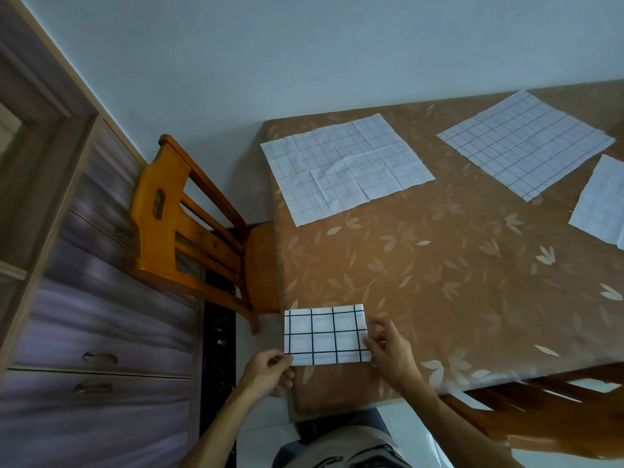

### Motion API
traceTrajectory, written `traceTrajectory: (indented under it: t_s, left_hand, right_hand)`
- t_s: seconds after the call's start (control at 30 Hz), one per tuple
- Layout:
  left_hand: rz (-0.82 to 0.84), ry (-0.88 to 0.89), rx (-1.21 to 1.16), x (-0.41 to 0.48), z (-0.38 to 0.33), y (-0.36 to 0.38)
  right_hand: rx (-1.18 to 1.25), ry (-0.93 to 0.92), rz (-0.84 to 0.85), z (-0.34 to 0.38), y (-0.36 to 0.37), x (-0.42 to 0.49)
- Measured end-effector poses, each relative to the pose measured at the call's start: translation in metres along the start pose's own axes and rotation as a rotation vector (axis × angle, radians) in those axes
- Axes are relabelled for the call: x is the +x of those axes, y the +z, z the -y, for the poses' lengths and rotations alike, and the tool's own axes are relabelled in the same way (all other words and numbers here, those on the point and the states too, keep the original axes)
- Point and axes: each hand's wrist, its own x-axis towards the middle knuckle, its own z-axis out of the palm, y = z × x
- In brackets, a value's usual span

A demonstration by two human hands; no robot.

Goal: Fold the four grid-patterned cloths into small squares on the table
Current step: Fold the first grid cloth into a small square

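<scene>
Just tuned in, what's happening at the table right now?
A person is folding grid cloths on the table. The left hand pinches the near left corner of the folded cloth, and the right hand holds its right edge. It is a rectangle, not yet a small square. Three more lie spread flat: the back left cloth, the back right cloth and a third cloth cut off at the view's right edge.

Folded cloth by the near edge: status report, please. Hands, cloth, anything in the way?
Left hand pinches folded cloth at near-left corner, right hand at right edge. Rectangle, not yet square. Three unfolded cloths farther off, clear of it.
</scene>
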Motion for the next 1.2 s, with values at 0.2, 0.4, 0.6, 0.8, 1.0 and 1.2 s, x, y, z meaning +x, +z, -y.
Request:
traceTrajectory:
  t_s: [0.2,0.4,0.6,0.8,1.0,1.2]
  left_hand:
    - [-0.195,0.071,0.245,0.005,0.003,0.006]
    - [-0.476,0.719,0.851,0.013,0.002,0.035]
    - [-0.346,0.759,1.075,0.027,0.006,0.066]
    - [-0.351,0.795,1.071,0.033,0.012,0.062]
    - [-0.401,0.889,1.11,0.042,0.026,0.06]
    - [-0.441,0.754,1.023,0.039,0.035,0.041]
  right_hand:
    - [-0.009,0.023,-0.059,0.009,0.006,0.003]
    - [-0.053,0.025,-0.053,0.005,0.008,0.005]
    - [-0.186,-0.021,-0.082,0.004,0.013,0.001]
    - [-0.59,-0.546,-0.17,0.003,0.043,-0.008]
    - [-0.733,-0.572,0.093,-0.012,0.068,-0.009]
    - [-0.809,-0.497,0.059,-0.022,0.032,-0.004]
